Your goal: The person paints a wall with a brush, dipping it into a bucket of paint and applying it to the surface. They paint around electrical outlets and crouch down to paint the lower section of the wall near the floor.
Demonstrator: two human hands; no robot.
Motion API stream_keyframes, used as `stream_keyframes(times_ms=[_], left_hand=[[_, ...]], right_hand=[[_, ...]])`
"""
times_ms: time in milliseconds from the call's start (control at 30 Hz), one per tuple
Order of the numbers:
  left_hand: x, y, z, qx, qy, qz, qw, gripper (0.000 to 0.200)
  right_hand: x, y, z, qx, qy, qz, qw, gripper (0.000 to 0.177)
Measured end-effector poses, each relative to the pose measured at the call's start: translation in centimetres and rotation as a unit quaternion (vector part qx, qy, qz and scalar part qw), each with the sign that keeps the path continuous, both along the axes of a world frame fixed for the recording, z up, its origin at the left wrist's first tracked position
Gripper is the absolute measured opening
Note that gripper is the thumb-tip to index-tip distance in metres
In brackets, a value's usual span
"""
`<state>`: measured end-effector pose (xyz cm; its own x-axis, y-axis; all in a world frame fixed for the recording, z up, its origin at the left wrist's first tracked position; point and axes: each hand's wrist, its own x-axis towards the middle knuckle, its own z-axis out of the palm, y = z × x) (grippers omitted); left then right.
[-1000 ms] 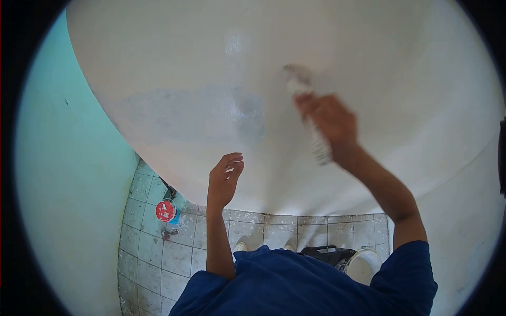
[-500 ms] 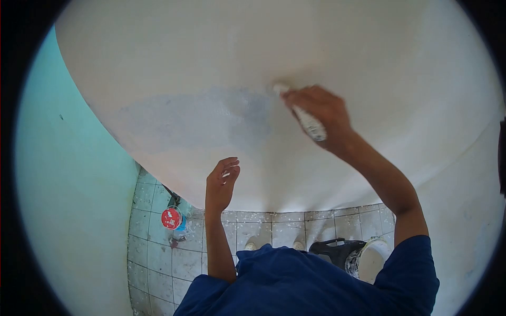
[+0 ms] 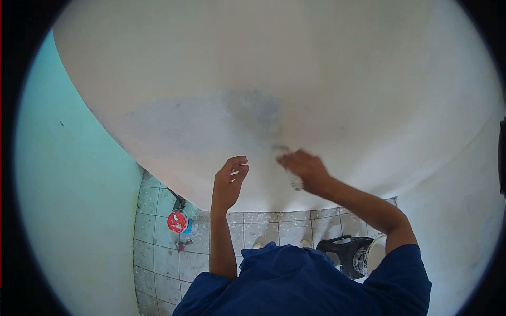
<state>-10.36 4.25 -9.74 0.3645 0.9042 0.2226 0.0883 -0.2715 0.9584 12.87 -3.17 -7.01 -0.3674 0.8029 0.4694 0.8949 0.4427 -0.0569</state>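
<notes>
My right hand (image 3: 307, 169) is closed round a whitish paint brush (image 3: 296, 181), its tip against or close to the pale wall (image 3: 348, 105). The brush is partly hidden by the fingers and blurred. A bluish-grey patch (image 3: 184, 124) lies on the wall to the left of the brush. My left hand (image 3: 231, 180) is raised in front of the wall with its fingers apart and curved, holding nothing; whether it touches the wall cannot be told.
A turquoise wall (image 3: 68, 174) stands at the left. On the tiled floor (image 3: 192, 267) are a container with a red lid (image 3: 177, 221) at the left, a black object (image 3: 345, 252) and a bucket (image 3: 375, 253) at the right.
My right hand has moved down the wall with the brush, from the upper edge of the patch to below it. My left hand has shifted slightly to the right in the view.
</notes>
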Motion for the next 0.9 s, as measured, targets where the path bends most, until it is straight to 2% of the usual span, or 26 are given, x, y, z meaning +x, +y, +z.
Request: stream_keyframes(times_ms=[67, 167, 200, 267, 333, 400, 500, 567, 600, 633, 667, 700, 767, 867, 900], left_hand=[[0.0, 0.6, -0.7, -0.009, -0.023, -0.011, 1.0, 0.027], [0.0, 1.2, -0.6, -0.017, -0.037, -0.024, 0.999, 0.027], [0.0, 1.2, -0.6, -0.019, -0.038, -0.028, 0.999, 0.027], [-0.3, 1.0, -0.6, -0.029, -0.043, -0.033, 0.998, 0.027], [-0.7, 1.3, -0.3, -0.026, -0.039, -0.031, 0.998, 0.026], [-1.5, 1.1, -0.7, -0.018, -0.024, -0.031, 0.999, 0.026], [-1.6, 0.7, -2.4, -0.031, -0.008, -0.05, 0.998, 0.024], [-0.2, 0.3, -4.2, -0.041, 0.028, -0.088, 0.995, 0.023], [0.7, -0.1, -5.2, -0.049, 0.049, -0.103, 0.992, 0.023], [2.3, -0.2, -6.0, -0.075, 0.061, -0.127, 0.987, 0.024], [4.0, -0.9, -6.9, -0.088, 0.064, -0.167, 0.98, 0.025], [6.2, -2.1, -6.9, -0.077, 0.081, -0.205, 0.972, 0.026], [10.6, -4.9, -6.8, -0.081, 0.11, -0.287, 0.948, 0.028], [16.9, -9.4, -7.2, -0.082, 0.157, -0.415, 0.892, 0.032], [18.8, -11.3, -7.8, -0.078, 0.172, -0.463, 0.866, 0.034]], right_hand=[[-0.7, -0.1, 7.2, 0.13, 0.04, 0.016, 0.991, 0.047], [-2.1, 1.5, 12.3, 0.332, 0.037, 0.048, 0.941, 0.046], [-2.5, 2.1, 10.7, 0.307, 0.003, 0.029, 0.951, 0.044], [-2.7, 4.4, 3.7, 0.259, -0.06, -0.015, 0.964, 0.042], [-3.3, 3.4, -4.7, 0.085, -0.117, -0.039, 0.989, 0.038], [-2.8, 1.0, -10.0, -0.038, -0.012, -0.031, 0.999, 0.039], [-1.0, -4.0, -11.3, 0.056, 0.224, -0.088, 0.969, 0.035], [1.0, -7.1, -11.8, 0.143, 0.348, -0.171, 0.911, 0.02], [1.6, -9.8, -11.5, 0.117, 0.401, -0.299, 0.858, 0.016], [3.1, -11.8, -11.3, 0.149, 0.405, -0.352, 0.831, 0.018], [4.4, -14.7, -12.9, 0.157, 0.447, -0.455, 0.754, 0.019], [6.1, -17.7, -13.8, 0.174, 0.571, -0.484, 0.64, 0.022], [7.7, -23.7, -12.2, 0.228, 0.672, -0.513, 0.483, 0.029], [9.7, -33.4, -12.7, 0.32, 0.71, -0.527, 0.34, 0.031], [10.1, -36.8, -13.3, 0.34, 0.709, -0.531, 0.316, 0.031]])
